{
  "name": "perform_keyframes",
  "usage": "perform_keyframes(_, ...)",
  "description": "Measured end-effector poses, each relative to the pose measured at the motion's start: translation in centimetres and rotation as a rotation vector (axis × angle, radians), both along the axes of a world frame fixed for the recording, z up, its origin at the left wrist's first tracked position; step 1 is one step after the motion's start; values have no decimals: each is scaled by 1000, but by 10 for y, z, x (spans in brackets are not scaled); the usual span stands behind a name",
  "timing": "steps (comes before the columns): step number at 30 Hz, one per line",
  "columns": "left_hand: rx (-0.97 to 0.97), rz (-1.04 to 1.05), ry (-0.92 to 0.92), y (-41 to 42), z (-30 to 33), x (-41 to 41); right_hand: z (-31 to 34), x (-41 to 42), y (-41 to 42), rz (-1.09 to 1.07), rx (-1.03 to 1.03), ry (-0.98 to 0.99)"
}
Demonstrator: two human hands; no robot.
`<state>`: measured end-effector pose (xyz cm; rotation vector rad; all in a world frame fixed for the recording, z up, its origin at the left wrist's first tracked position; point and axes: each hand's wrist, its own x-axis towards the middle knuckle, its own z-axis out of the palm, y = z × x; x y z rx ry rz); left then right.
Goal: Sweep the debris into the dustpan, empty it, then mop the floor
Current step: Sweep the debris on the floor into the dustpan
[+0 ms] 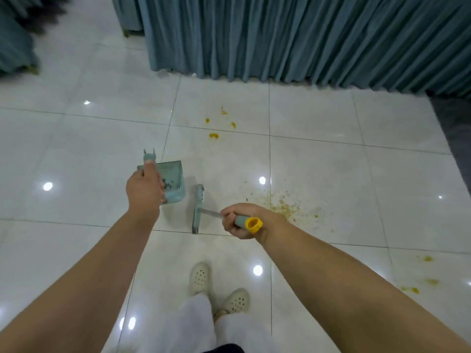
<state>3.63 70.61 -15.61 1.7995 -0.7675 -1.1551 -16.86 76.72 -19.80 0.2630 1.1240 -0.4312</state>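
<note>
Right now, debris (285, 205) lies just beyond the right grip (239, 221) — broom (197, 212) leftward.

Dustpan (170, 180): centre of frame, on the floor (318, 161), left of the broom head (198, 210).
Left hand (144, 191): over the dustpan's left side, on its handle.
Right hand (240, 220): right of the broom head, on the broom handle.
Crumbs (283, 205): floor, just right of the right hand.
Blobs (220, 122): above centre.
More blobs (420, 276): lower right.
Curtain (305, 34): across the top.
Shoes (216, 289): bottom centre.
</note>
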Motion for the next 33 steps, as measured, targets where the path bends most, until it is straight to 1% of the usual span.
perform_keyframes(7, -3, 163, -63, -25, -17, 52, -21, 65, -65, 143, -20, 8)
perform_keyframes(11, 14, 198, -79, -50, -30, 71, -31, 90, -98, 159, -44, 32)
perform_keyframes(13, 18, 208, -95, -62, -36, 78, -34, 96, -110, 145, -21, 47)
perform_keyframes(17, 32, 222, -99, -80, -46, 86, -34, 93, -130, 10, 60, 67)
perform_keyframes(21, 31, 192, -90, -90, -47, 79, -33, 78, -133, -213, 112, 57)
perform_keyframes(24, 23, 165, -59, -97, -46, 67, -29, 58, -126, -364, 112, 69)
perform_keyframes(28, 37, 97, -52, -103, -46, 43, -21, 18, -110, -533, 100, 143)
perform_keyframes(33, 45, -14, -72, -97, -48, 1, -10, -39, -77, -693, 106, 255)
